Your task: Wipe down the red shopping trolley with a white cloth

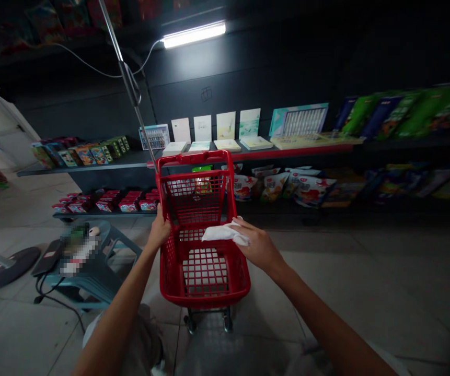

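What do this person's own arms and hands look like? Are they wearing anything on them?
The left forearm and right forearm are bare; no sleeve shows on them. The left hand and the right hand wear no gloves, and no watch, bracelet or ring can be seen, though the light is dim.

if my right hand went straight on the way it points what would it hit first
Probably the upright mesh wall of the red cart: the right hand, holding a white cloth, points across the cart's inside toward it. Depth is unclear.
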Demonstrator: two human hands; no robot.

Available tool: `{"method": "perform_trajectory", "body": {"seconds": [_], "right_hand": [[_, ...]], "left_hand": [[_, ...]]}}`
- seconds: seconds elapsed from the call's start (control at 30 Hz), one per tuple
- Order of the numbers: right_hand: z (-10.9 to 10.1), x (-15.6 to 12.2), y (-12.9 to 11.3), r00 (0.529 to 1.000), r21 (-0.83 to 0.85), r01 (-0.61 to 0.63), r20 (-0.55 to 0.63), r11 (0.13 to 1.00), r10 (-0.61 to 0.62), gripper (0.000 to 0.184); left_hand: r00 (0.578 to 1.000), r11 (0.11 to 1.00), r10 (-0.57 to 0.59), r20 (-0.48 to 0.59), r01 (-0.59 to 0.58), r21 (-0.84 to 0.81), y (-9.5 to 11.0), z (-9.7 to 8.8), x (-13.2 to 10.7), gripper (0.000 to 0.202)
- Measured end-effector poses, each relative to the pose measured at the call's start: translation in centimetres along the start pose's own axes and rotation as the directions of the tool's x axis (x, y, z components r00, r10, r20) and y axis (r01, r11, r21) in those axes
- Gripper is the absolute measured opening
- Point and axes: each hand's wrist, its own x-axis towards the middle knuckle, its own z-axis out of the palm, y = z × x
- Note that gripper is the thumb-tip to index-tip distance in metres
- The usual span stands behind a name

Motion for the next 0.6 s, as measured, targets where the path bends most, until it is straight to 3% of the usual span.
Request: {"method": "perform_trajectory", "body": {"seconds": [0.17, 0.27, 0.37, 0.47, 0.6], "right_hand": [[0.0, 1.5, -0.3, 0.997, -0.124, -0.013, -0.081, 0.992, 0.003, 0.041], [0.0, 4.5, -0.9, 0.991, -0.177, 0.017, -0.131, 0.984, -0.040, 0.038], [1.1, 8.8, -2.1, 0.980, -0.207, 0.127, -0.125, 0.970, -0.155, 0.038], [3.8, 14.2, -4.0, 0.962, -0.205, 0.237, -0.088, 0.950, -0.259, 0.041], [9.5, 20.9, -5.3, 0.941, -0.237, 0.313, -0.052, 0.920, -0.334, 0.043]], "left_hand": [[0.996, 0.997, -0.072, 0.054, 0.071, 0.023, 0.7, 0.1, -0.6, 0.093], [0.998, 0.999, -0.042, 0.051, 0.042, 0.008, 1.0, 0.0, -0.8, 0.095], [0.997, 0.998, -0.060, 0.043, 0.059, 0.025, 1.2, 0.0, -0.9, 0.090], [0.991, 0.991, -0.120, 0.051, 0.117, 0.059, 1.3, 0.1, -1.0, 0.090], [0.982, 0.985, -0.164, 0.089, 0.158, 0.070, 1.8, 0.3, -1.7, 0.091]]}}
